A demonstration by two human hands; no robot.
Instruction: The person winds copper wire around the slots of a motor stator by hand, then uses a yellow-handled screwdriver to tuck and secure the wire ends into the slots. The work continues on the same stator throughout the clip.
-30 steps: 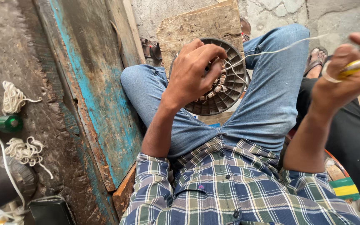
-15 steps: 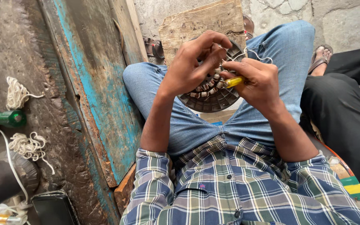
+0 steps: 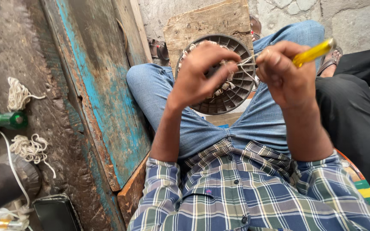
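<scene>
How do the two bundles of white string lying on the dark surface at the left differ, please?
The upper string bundle is a narrow upright hank, while the lower string bundle is spread wider with loose tails trailing off. The upper one sits above the green bottle, the lower one below it. Both are off-white and untouched.

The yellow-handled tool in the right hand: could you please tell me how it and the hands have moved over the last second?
The right hand swung in from far right with the yellow-handled tool, then drew the cord slightly right. The left hand stayed gripping the round dark stator on the lap.
</scene>
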